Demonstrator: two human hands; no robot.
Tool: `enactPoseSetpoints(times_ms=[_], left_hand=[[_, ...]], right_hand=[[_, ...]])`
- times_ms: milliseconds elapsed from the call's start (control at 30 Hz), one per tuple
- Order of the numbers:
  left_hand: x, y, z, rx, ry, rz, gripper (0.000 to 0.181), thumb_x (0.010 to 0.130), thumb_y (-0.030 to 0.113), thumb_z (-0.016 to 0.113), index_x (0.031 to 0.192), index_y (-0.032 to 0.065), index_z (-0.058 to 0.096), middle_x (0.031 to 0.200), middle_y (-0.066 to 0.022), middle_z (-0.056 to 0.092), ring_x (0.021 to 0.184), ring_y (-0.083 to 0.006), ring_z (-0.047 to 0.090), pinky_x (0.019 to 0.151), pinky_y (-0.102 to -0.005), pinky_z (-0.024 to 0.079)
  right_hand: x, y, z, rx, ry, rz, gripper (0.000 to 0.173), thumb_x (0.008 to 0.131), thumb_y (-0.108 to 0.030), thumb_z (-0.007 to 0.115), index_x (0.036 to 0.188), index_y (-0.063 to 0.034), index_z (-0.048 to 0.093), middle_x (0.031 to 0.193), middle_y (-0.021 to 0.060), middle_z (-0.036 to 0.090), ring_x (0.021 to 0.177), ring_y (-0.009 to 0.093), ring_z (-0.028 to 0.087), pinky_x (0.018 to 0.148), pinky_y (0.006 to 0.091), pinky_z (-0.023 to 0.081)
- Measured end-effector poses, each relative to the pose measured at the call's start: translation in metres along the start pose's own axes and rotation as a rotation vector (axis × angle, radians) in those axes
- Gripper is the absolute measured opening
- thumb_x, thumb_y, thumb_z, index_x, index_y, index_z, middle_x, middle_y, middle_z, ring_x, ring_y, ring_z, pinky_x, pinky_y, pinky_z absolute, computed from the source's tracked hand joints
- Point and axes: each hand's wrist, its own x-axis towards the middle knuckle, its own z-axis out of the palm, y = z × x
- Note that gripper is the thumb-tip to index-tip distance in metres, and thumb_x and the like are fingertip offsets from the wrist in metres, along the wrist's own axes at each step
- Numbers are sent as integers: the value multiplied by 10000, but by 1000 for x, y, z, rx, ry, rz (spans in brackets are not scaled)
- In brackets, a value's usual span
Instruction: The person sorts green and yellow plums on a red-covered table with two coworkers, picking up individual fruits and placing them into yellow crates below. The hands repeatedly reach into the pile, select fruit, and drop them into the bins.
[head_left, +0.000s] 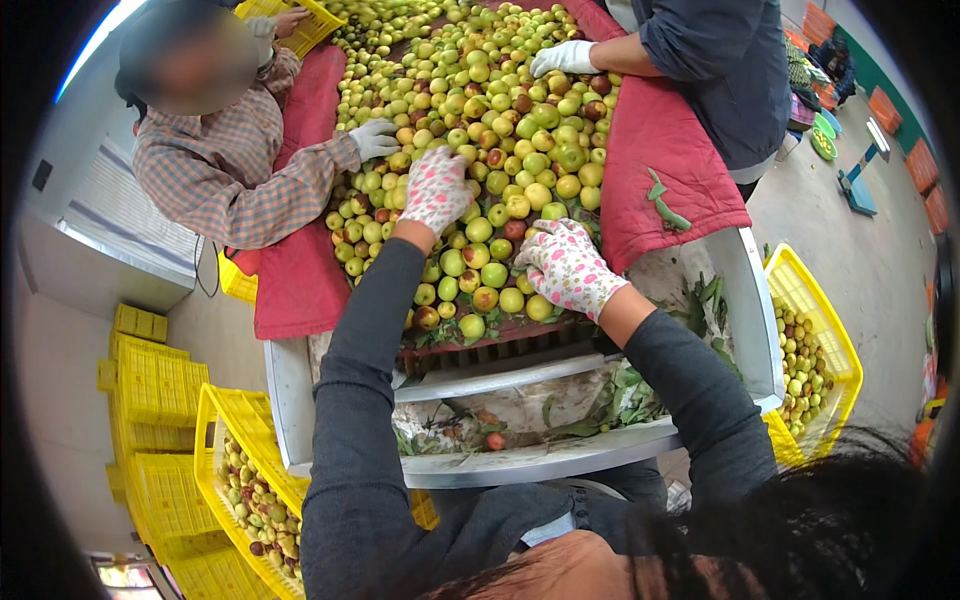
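A thick layer of round green and reddish-brown jujubes (480, 255) covers the sorting table. My left hand (437, 189), in a white glove with pink flowers, rests over the fruit near the middle, its fingertips hidden among the jujubes. Lower and to the right, my right hand (568, 264) wears a matching glove. Its fingers curl down onto the jujubes at the near right part of the layer. Whether either hand grips a fruit is hidden. Small green leaves (450, 332) lie among the nearest fruit.
Red padded cloth (667, 172) drapes both table sides. A metal trough (525, 405) with leaves lies before me. Yellow crates of jujubes (806, 360) stand right and left (259, 495). Co-workers' gloved hands reach in from the left (373, 139) and right (564, 58).
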Motion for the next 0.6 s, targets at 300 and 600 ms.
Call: enactPoseSetpoints(times_ms=[300, 600], left_hand=[[48, 14, -4, 129, -280, 73, 397, 849, 225, 642, 1214, 70, 641, 1143, -163, 680, 1063, -326, 656, 893, -441, 529], [-8, 44, -33, 101, -484, 237, 399, 815, 384, 747, 1049, 62, 717, 983, -150, 721, 976, -318, 684, 825, -436, 534]], right_hand=[[5, 3, 1, -20, -5, -48, 267, 868, -250, 623, 1088, -171, 753, 1223, 92, 638, 1301, 305, 482, 1133, 468, 315], [-13, -2, 6, -30, -47, -34, 347, 893, -283, 603, 1197, -150, 702, 1353, 78, 573, 1370, 315, 410, 1140, 479, 305]])
